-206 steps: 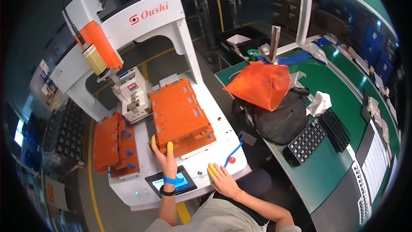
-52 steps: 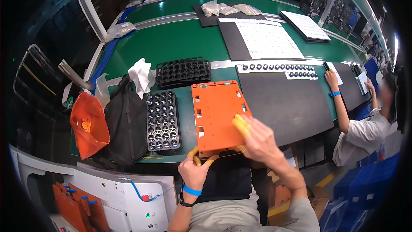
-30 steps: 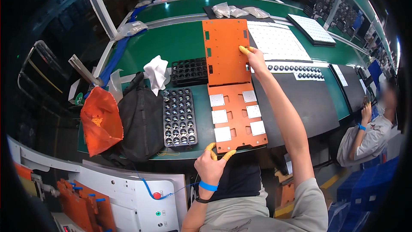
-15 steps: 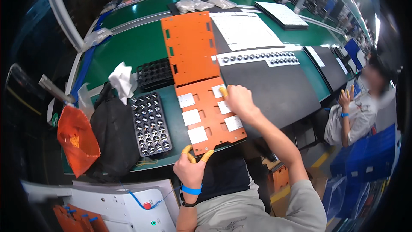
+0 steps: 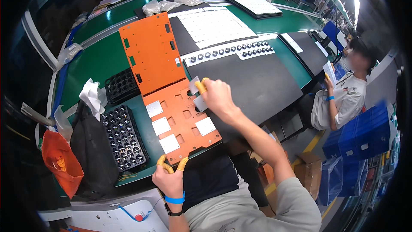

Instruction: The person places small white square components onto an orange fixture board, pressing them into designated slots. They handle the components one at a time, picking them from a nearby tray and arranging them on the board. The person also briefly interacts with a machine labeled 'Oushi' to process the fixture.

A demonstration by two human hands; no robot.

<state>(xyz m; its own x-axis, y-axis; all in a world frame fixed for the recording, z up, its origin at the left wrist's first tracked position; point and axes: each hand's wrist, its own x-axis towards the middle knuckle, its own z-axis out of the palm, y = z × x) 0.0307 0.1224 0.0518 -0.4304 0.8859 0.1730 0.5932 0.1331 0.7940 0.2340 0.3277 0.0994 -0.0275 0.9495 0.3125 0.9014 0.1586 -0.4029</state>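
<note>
An orange hinged fixture [image 5: 187, 129] lies unfolded on the bench, its lid [image 5: 150, 56] laid back on the far side. Several small white square plates [image 5: 161, 126] rest in its near half. My right hand [image 5: 218, 99], with yellow finger cots, pinches at the far right of that half. Two tilted plates, a far one [image 5: 194, 85] and a near one [image 5: 200, 103], show at its fingertips, raised off dark round openings. At the front left corner is my left hand [image 5: 169, 180], finger-cotted thumb and fingers spread against the fixture's edge, with nothing visible in them.
Left of the fixture are a black tray [image 5: 124, 139] of shiny round parts, another black tray [image 5: 121, 86], and an orange bag [image 5: 62, 163]. A dark mat [image 5: 257, 81] and a white strip [image 5: 231, 51] with round parts lie right. A co-worker [image 5: 343, 90] sits far right.
Two plates at the fixture's far right have gone from lying flat to tilted up at my right fingertips. The whole view has shifted. The co-worker now holds a pale sheet.
</note>
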